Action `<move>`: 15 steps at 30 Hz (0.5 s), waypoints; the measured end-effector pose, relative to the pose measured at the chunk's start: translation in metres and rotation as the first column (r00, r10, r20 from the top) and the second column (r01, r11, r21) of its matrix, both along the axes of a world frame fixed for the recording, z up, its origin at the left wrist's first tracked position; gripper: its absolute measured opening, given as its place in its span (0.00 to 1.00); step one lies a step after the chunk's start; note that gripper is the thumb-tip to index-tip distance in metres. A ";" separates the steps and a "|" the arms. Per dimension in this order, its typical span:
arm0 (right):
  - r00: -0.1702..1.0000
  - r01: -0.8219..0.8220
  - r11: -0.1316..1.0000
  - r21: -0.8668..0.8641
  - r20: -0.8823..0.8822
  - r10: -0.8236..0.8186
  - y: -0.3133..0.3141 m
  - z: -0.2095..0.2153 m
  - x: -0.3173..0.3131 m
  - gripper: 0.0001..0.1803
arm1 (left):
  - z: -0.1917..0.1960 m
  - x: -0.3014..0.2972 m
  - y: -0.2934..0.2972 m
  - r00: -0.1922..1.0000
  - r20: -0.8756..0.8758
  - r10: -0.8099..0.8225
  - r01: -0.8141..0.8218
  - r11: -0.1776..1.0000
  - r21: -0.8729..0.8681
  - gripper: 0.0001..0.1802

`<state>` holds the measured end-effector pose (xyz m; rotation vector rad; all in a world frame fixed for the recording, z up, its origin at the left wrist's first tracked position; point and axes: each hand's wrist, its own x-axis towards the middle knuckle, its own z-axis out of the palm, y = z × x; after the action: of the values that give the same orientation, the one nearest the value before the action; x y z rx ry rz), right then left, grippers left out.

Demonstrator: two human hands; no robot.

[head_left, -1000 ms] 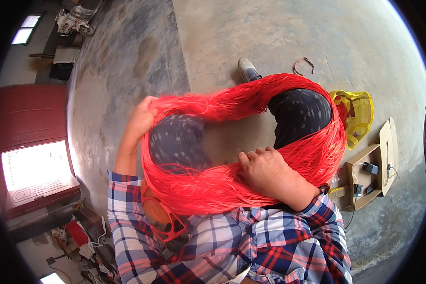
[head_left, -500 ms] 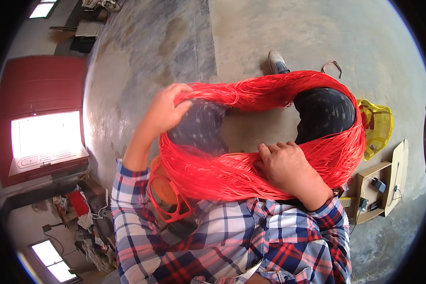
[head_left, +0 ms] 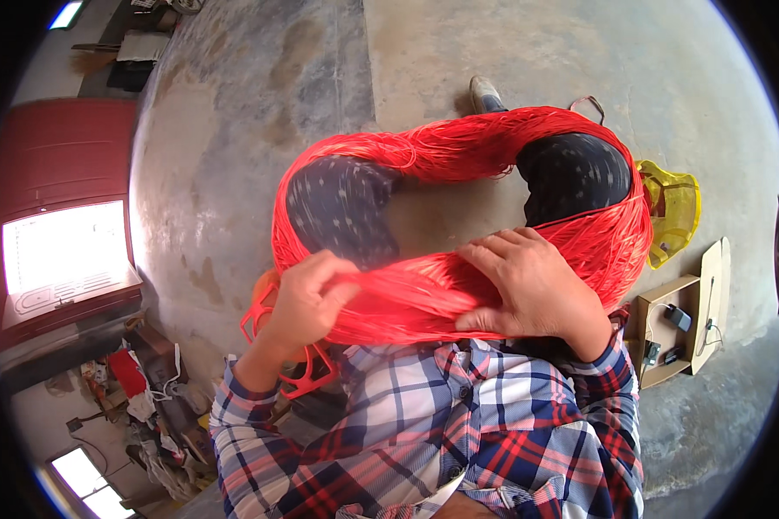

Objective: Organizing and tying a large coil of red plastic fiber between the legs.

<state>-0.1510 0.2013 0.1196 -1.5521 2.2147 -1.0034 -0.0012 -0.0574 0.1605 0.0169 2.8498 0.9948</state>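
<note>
A big hank of thin red cord (head_left: 459, 138) is stretched in a loop round both my knees, which are in dark patterned trousers. On the near side of the loop, my left hand (head_left: 307, 303) pinches strands with its fingers curled, slightly blurred. To its right, my right hand (head_left: 537, 290) is wrapped over the near bundle, thumb below and fingers above, the fingertips partly hidden among the strands. Between the two hands the strands lie bunched across my lap, close to my plaid shirt (head_left: 407, 398).
An orange-red plastic frame (head_left: 307, 372) stands beside my left forearm. Right of my knees are a yellow basket (head_left: 673, 212) and an open cardboard box (head_left: 666, 329) with black adapters and cables. A thin strap (head_left: 590, 105) lies on the concrete floor (head_left: 459, 43). Clutter (head_left: 151, 389) lines the left wall.
My left hand has come down from the far left of the loop to its near side and taken hold of strands. My right hand has spread its grip over the bundle.
</note>
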 end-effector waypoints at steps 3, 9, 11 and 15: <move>0.992 0.023 1.000 0.020 -0.128 -0.020 0.014 0.006 0.002 0.25 | -0.005 0.004 -0.004 0.935 0.057 0.350 -0.353 0.904 0.242 0.06; 0.978 0.198 0.979 0.059 -0.084 -0.192 0.048 0.007 -0.009 0.11 | -0.007 -0.005 0.001 0.917 0.128 0.377 -0.397 0.892 0.217 0.08; 0.944 0.325 0.945 -0.034 0.061 -0.323 0.050 0.013 -0.013 0.10 | -0.003 -0.018 0.010 0.975 -0.027 0.220 -0.218 0.973 0.072 0.10; 0.874 0.429 0.903 -0.001 0.253 -0.415 0.052 0.018 -0.031 0.08 | 0.004 -0.033 0.025 0.995 -0.039 -0.089 0.086 0.994 -0.066 0.29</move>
<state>-0.1824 0.2535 0.1378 -0.9052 2.4063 -1.3086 -0.0343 -0.0322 0.1645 0.1567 2.8894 0.8957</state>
